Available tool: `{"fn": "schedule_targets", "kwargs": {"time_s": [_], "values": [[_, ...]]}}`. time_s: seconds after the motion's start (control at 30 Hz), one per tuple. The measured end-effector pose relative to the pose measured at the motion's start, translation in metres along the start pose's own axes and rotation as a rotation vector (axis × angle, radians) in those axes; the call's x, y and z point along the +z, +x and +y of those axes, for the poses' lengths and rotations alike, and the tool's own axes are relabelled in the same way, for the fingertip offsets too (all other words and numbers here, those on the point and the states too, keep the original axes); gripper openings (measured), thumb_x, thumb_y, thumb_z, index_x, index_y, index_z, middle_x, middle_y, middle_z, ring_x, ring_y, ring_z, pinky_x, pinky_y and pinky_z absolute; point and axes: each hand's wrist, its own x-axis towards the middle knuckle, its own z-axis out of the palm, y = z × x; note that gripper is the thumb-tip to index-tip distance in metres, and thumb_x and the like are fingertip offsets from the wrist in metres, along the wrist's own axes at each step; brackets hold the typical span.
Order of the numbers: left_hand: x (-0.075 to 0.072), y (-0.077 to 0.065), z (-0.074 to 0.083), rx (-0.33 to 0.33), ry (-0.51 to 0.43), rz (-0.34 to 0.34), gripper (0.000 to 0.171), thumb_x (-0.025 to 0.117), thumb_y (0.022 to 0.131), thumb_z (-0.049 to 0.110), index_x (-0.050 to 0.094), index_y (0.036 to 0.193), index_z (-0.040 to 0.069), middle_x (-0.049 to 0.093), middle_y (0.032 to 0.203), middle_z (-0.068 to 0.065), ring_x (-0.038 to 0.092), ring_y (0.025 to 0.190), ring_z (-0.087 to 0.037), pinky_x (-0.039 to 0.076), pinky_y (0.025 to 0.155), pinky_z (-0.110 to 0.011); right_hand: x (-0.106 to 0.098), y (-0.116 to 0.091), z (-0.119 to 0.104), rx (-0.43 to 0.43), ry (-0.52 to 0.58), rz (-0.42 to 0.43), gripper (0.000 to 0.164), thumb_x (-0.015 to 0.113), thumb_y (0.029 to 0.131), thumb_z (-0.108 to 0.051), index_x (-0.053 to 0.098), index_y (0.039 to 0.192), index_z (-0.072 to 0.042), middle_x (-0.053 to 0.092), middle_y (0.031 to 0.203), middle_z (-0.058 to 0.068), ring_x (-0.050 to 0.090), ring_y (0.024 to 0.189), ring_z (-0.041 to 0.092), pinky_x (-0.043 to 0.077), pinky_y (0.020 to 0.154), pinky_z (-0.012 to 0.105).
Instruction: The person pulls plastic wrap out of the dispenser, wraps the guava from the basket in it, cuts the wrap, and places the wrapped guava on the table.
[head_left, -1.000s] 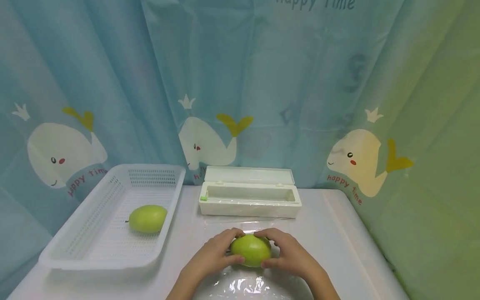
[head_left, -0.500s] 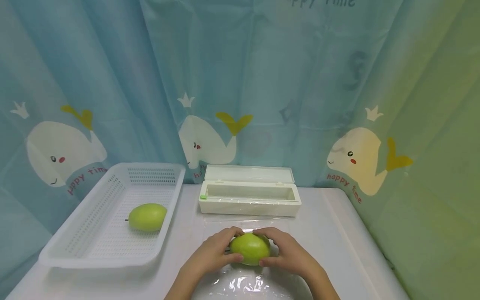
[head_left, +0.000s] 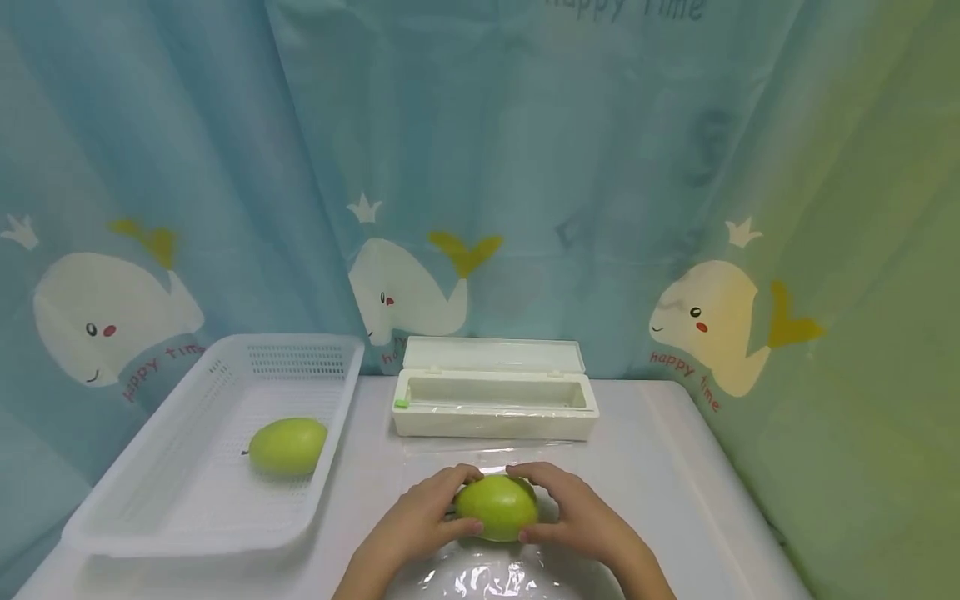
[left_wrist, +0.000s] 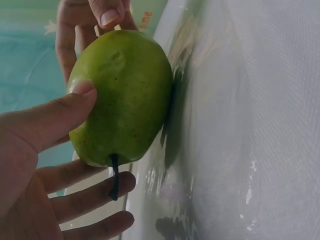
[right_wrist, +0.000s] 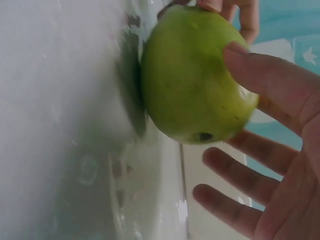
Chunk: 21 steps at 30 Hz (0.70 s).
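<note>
A green pear [head_left: 497, 507] lies on its side over clear plastic film [head_left: 495, 577] spread on the table. My left hand [head_left: 426, 518] holds its stem end between thumb and forefinger. From the other end my right hand [head_left: 576, 515] holds it the same way. In the left wrist view the dark stem [left_wrist: 115, 177] points toward the left palm, and the other fingers [left_wrist: 95, 200] extend past it. The right wrist view shows the pear's dark blossom end [right_wrist: 205, 136], with the lower fingers spread apart from the skin.
Behind the pear stands a white cling film box [head_left: 495, 423], lid [head_left: 493, 355] raised, a green tab at its left. A white plastic basket [head_left: 187, 543] on the left holds a second pear [head_left: 288, 447]. A whale-print curtain [head_left: 510, 167] hangs behind the white table [head_left: 697, 517].
The head view has shifted slightly, so everything sits a little lower and further left. Both hands keep their hold on the pear over the film.
</note>
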Motion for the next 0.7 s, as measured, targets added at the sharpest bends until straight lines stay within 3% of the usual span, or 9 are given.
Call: {"fn": "schedule_targets", "kwargs": {"time_s": [0.2,0.37,0.53,0.7], "values": [[-0.003,-0.011,-0.001,-0.01,0.01,0.026,0.058,0.074,0.086,0.047,0.05,0.135,0.027,0.058,0.134,0.005,0.063,0.112,-0.02,0.054,0.089,-0.048,-0.007,-0.006,0.0,0.126,0.024,-0.058,0.081,0.085,0.076,-0.039,0.048,0.147,-0.023,0.053,0.145,-0.008,0.058,0.123,0.031,0.049,0.097,0.055],[-0.004,-0.012,0.0,0.012,0.028,0.038,0.064,0.074,0.086,0.046,0.047,0.141,0.025,0.057,0.137,0.003,0.064,0.113,-0.02,0.054,0.088,-0.049,-0.02,-0.014,0.005,0.208,0.027,-0.083,0.081,0.085,0.076,-0.041,0.049,0.146,-0.021,0.055,0.144,-0.002,0.059,0.121,0.033,0.05,0.094,0.053],[-0.008,-0.011,0.004,0.013,0.017,0.04,0.072,0.075,0.086,0.044,0.043,0.148,0.025,0.055,0.142,0.003,0.061,0.12,-0.023,0.051,0.094,-0.052,-0.031,-0.018,0.006,0.21,0.019,-0.075,0.076,0.084,0.077,-0.039,0.052,0.144,-0.019,0.057,0.142,0.001,0.061,0.118,0.035,0.051,0.091,0.052],[-0.025,-0.019,0.016,-0.036,-0.011,0.066,0.072,0.077,0.085,0.04,0.044,0.148,0.029,0.053,0.143,0.009,0.058,0.123,-0.02,0.05,0.098,-0.049,-0.04,-0.023,-0.002,0.167,0.022,-0.063,0.071,0.083,0.08,-0.038,0.054,0.142,-0.021,0.058,0.141,-0.001,0.062,0.117,0.034,0.051,0.094,0.052]]}}
